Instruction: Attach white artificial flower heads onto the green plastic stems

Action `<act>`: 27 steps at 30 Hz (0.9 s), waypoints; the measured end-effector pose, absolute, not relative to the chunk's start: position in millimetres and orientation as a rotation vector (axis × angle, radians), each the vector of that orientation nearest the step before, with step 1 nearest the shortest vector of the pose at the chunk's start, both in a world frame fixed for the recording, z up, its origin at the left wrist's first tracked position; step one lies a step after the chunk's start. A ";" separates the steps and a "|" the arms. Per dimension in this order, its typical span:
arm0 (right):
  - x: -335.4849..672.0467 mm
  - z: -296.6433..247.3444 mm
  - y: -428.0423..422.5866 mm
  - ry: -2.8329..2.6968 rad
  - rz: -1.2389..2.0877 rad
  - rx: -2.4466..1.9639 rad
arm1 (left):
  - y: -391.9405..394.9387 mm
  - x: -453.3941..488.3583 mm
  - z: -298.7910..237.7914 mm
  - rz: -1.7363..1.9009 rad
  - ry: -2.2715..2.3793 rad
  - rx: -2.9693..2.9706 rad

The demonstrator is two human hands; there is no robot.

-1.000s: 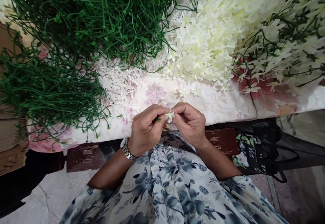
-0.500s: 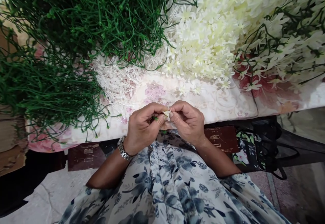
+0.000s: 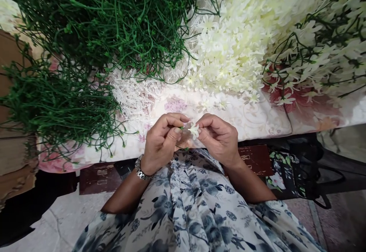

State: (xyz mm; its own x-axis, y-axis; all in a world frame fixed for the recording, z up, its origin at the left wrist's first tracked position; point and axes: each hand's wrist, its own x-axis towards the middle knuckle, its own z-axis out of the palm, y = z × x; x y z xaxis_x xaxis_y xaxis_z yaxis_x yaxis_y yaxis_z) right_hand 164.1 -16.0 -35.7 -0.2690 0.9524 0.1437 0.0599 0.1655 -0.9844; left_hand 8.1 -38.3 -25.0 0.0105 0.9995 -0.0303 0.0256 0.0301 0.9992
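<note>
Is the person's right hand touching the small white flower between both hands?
Touching: in the head view, fingertips of the right hand meet the right edge of the small white flower.

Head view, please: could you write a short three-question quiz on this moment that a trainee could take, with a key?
1. Multiple choice: what does the right hand hold at its fingertips?
a) a pair of scissors
b) a white flower
c) a spool of thread
2. True or false: a wristwatch sits at the wrist of the left hand.
3. Fill in the blank: in the picture, the big pile of green stems lies to the ____ of the heap of loose white flowers.

Key:
1. b
2. True
3. left
</note>
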 end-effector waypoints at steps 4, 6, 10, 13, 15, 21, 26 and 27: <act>163.7 -22.2 -12.4 -1.737 1.042 -0.949 | -38.1 3.6 -26.2 1.186 1.165 1.143; 163.3 -15.6 -10.1 -1.828 0.943 -0.914 | -38.7 1.1 -27.2 1.190 1.188 1.158; 164.2 -6.2 -5.0 -2.007 0.783 -0.853 | -40.3 -1.5 -27.8 1.194 1.272 1.249; 165.8 -2.1 -1.9 -2.163 0.666 -0.826 | -40.8 -1.8 -26.1 1.222 1.310 1.359; 166.5 -0.4 -0.7 -2.268 0.562 -0.837 | -40.7 -2.1 -24.4 1.217 1.337 1.415; 163.7 -1.6 -0.7 -2.394 0.421 -0.865 | -40.5 -3.5 -23.6 1.101 1.443 1.430; 160.3 -5.5 -0.4 -2.290 0.644 -0.882 | -40.0 -1.7 -25.9 1.126 1.452 1.387; 159.9 -5.9 -0.3 -2.264 0.693 -0.883 | -39.9 -1.4 -26.4 1.131 1.460 1.394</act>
